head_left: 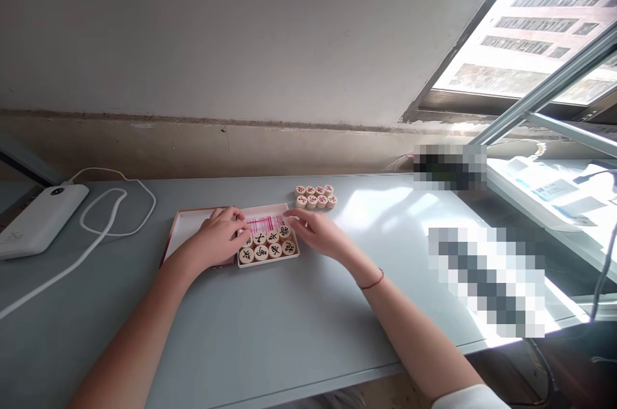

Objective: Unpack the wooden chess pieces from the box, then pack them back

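Note:
An open white box (268,262) lies on the grey table, with black-marked round chess pieces (261,253) in its front part and a pink-and-white printed sheet (264,224) showing behind them. My left hand (222,235) rests over the box's left edge, fingers apart, its fingertips by the pieces. On the right edge is my right hand (315,230), its fingers reaching to the back right corner; whether it grips a piece cannot be made out. Beyond it, red-marked pieces (312,201) stand in two rows. The box lid (186,229) lies partly under my left hand.
A white power bank (43,219) with a white cable (103,229) is at the far left. The wall (207,145) runs behind the table (270,338). At the right are blurred objects (486,280), a metal frame and a white tray (530,197).

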`<state>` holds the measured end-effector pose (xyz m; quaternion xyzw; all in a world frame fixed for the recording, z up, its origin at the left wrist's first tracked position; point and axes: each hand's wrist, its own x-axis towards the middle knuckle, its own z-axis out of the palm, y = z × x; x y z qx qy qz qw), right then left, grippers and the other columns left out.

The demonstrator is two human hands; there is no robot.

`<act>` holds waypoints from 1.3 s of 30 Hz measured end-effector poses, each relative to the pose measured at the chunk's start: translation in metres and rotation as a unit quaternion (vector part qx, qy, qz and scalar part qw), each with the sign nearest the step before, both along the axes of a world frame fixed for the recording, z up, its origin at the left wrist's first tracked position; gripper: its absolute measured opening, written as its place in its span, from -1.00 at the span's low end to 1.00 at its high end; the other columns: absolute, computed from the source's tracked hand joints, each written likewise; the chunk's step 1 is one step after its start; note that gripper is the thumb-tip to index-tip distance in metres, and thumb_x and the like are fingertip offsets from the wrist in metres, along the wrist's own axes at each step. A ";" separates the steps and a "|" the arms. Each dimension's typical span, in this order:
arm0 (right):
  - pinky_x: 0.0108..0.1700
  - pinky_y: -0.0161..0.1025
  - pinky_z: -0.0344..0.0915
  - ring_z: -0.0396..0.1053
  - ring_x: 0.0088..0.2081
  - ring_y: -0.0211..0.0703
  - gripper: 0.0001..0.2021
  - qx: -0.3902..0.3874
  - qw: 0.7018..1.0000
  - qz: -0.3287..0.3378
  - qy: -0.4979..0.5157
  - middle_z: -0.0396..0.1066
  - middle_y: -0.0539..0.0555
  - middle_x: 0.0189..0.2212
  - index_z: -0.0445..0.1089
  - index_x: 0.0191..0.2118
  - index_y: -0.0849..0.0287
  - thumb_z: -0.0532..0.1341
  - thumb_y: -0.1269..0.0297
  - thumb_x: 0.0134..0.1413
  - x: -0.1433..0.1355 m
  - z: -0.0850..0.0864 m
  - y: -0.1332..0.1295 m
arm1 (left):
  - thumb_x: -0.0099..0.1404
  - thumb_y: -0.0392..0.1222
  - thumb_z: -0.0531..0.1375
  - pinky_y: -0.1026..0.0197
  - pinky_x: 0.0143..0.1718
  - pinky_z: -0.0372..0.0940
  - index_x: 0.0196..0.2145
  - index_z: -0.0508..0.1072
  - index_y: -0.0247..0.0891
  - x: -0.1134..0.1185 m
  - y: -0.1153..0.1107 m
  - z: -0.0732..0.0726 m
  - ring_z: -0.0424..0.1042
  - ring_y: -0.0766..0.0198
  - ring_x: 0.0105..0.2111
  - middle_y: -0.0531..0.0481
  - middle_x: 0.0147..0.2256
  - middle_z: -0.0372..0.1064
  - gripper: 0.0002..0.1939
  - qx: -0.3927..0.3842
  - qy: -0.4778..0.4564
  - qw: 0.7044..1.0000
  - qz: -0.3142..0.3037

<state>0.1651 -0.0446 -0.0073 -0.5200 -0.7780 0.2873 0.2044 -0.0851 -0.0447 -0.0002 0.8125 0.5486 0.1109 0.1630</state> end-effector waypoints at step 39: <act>-0.34 -0.25 0.29 0.37 -0.38 -0.19 -0.75 -0.040 0.973 -0.099 0.204 0.45 0.04 -0.37 0.28 -0.13 0.12 0.14 0.13 0.10 -0.011 0.000 -0.010 | 0.16 0.06 0.22 0.20 -0.27 0.37 -0.15 0.39 -0.18 0.032 -0.013 0.011 0.46 0.18 -0.24 0.00 -0.26 0.42 -0.64 -0.139 -0.403 0.900 0.089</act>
